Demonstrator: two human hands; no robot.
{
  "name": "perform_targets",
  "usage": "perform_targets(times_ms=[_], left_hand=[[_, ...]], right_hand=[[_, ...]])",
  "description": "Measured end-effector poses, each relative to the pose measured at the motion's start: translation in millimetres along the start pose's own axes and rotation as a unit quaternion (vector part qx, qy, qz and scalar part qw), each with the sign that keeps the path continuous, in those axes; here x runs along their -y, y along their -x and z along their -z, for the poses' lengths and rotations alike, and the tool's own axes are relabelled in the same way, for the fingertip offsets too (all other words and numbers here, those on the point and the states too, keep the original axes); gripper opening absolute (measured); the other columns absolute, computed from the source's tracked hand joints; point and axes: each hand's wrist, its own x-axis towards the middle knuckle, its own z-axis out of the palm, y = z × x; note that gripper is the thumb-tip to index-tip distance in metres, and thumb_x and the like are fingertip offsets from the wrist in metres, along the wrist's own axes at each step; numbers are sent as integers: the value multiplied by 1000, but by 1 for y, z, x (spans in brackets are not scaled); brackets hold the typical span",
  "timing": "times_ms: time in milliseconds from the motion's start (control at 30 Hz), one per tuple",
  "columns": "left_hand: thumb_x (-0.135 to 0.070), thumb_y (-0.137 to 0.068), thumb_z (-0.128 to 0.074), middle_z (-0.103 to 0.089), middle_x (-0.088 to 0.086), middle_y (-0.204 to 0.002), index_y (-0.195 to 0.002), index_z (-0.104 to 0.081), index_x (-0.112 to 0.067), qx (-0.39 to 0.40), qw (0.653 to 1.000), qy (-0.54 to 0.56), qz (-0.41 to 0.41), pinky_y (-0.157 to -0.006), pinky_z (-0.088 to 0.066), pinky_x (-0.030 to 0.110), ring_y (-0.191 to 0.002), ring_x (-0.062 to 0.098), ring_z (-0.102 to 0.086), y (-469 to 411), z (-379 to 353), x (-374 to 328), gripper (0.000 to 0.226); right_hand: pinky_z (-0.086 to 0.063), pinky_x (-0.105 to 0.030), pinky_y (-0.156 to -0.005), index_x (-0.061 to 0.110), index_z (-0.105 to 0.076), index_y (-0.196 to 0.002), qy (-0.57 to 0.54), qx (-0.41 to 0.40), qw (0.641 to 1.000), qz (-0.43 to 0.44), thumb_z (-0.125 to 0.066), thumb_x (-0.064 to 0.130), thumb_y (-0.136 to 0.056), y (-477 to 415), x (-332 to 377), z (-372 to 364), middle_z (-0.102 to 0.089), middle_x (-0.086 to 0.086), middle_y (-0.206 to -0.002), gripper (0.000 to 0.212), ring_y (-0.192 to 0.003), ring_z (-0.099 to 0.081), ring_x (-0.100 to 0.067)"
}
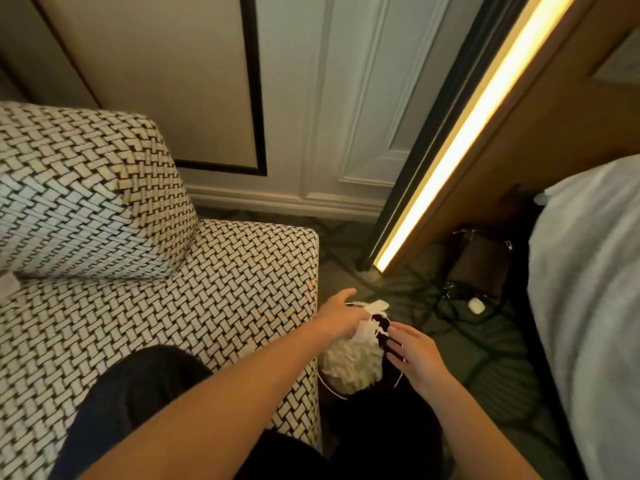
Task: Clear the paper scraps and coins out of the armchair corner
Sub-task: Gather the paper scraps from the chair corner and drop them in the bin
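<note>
My left hand [337,317] holds a bunch of white paper scraps [369,325] over a dark waste bin [332,389] that stands on the floor beside the armchair. Crumpled pale paper [353,367] fills the bin. My right hand [414,351] hovers over the bin's right side with its fingers straight and spread, touching the scraps' edge. The woven-pattern armchair [173,306] fills the left of the view. A small white scrap [8,284] lies in its seat corner at the far left edge. No coins are visible.
A white panelled wall and skirting board run behind the chair. A lit wooden panel [467,140] slants down to the floor. Cables, a dark box [479,268] and a small white case [477,305] lie on the carpet. A white bed cover [588,289] fills the right.
</note>
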Motion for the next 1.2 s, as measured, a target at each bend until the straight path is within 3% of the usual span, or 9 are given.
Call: perform_targets(times_ms=[100,267,400,467,600,700,833,1033,1200], left_hand=[[-23,-84,-60,-45,5,-137,-142,-37,-31,14,1000,-20,0,-97,-48,38,-116,21,-51,3,-1,-1,62],[-23,-92,-52,-42,6,-143,-142,-39,-23,9,1000,-5,-3,-104,-39,36,-128,23,-43,13,8,-2,51],[-16,-96,-45,-47,8,-138,-140,-41,-16,-3,1000,16,-2,-94,-40,30,-123,22,-47,29,26,-2,44],[-17,-98,-42,-49,7,-134,-139,-42,-13,-24,999,23,-8,-93,-41,31,-116,19,-50,42,40,-2,41],[-23,-98,-44,-54,4,-124,-130,-49,-11,-80,995,49,-38,-91,-45,30,-107,14,-54,68,74,4,34],[-25,-97,-47,-56,-2,-119,-131,-50,-16,-125,987,75,-66,-95,-46,33,-105,13,-55,88,98,10,35],[-23,-96,-47,-58,-2,-120,-128,-52,-16,-159,977,94,-105,-91,-49,31,-102,13,-58,121,136,21,33],[-19,-96,-49,-64,0,-111,-117,-61,-17,-232,956,139,-117,-82,-48,27,-95,15,-60,167,208,50,25],[-17,-96,-48,-63,0,-116,-114,-62,-18,-306,935,161,-81,-92,-47,33,-105,20,-59,190,266,95,22]], right_hand=[[-40,-32,-89,4,-53,-121,4,15,1000,0,-52,11,-95,3,4,-1,-60,-4,-97,27,-92,-54,-17],[-40,-37,-105,9,-54,-124,40,26,999,17,-56,19,-93,10,1,-14,-57,-8,-122,32,-115,-54,-23],[-45,-31,-97,12,-58,-120,90,41,994,36,-57,18,-92,23,2,-31,-62,-6,-114,29,-105,-59,-18],[-46,-27,-90,12,-60,-117,99,45,993,53,-58,16,-91,33,7,-44,-64,-5,-109,26,-100,-60,-15],[-48,-31,-92,12,-61,-115,119,65,986,98,-58,14,-91,57,21,-81,-64,-6,-111,24,-102,-61,-18],[-48,-23,-80,13,-61,-111,119,86,980,133,-57,17,-91,72,29,-111,-66,-3,-105,20,-95,-62,-13],[-49,-30,-92,14,-63,-112,137,128,967,171,-57,19,-92,97,31,-159,-68,-2,-103,21,-95,-64,-13],[-51,-32,-91,18,-66,-107,192,223,933,206,-57,20,-92,132,20,-229,-70,1,-101,17,-95,-66,-14],[-52,-30,-91,19,-67,-104,236,267,910,214,-60,18,-90,150,3,-279,-70,3,-103,16,-95,-67,-12]])
